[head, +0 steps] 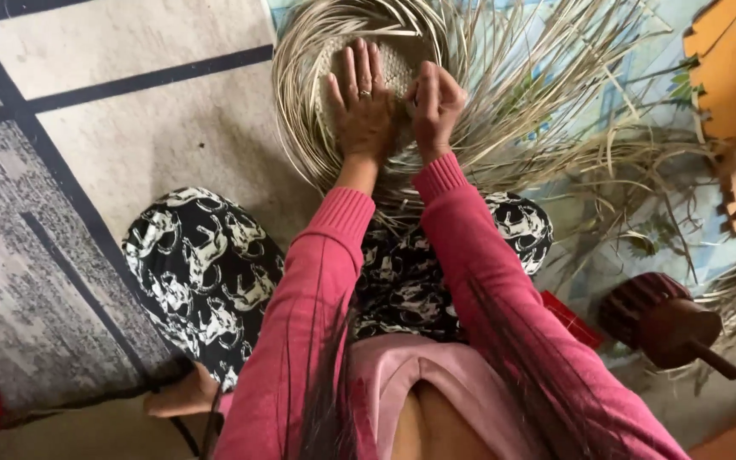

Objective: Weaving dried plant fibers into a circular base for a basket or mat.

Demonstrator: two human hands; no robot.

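Woven mat (398, 68) centre hidden beneath left hand (361, 106), right hand (434, 104).

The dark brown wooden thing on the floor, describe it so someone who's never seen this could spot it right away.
Start at the woven mat under both hands, then look down to the floor at the picture's lower right, past the loose pale straw strips. The wooden tool lies there: dark reddish brown, with a ridged round head and a short stick handle, unlike everything pale around it.

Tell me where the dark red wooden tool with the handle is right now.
In the head view, the dark red wooden tool lies on the floor at lower right, beside the person's right knee and the loose straw strips.
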